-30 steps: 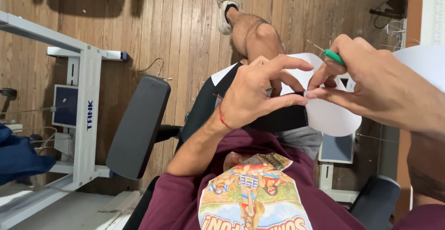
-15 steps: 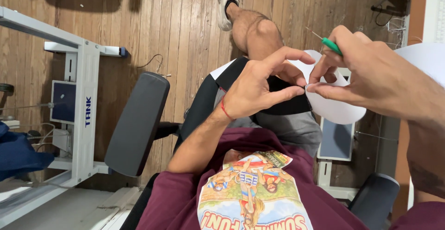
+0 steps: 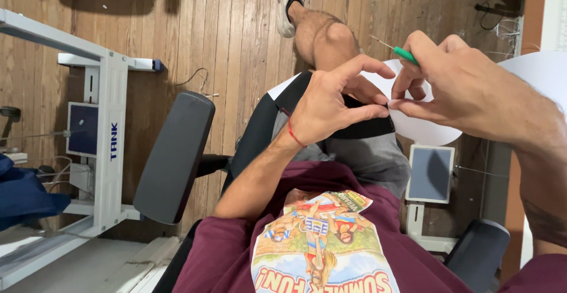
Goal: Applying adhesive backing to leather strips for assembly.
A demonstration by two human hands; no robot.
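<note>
Both hands have drifted slightly apart. The right hand (image 3: 472,92) pinches a green-handled needle tool (image 3: 397,50), its shaft slanting up-left beyond the grip. The left hand (image 3: 331,104) pinches something tiny at its fingertips (image 3: 384,109), just below that tool.

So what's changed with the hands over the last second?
Little. The left hand and right hand keep their fingertips pinched together over the lap; the left fingers opened slightly, index arching higher. The right still grips the green-handled hook. White paper, padded seat and metal frame unchanged.
</note>
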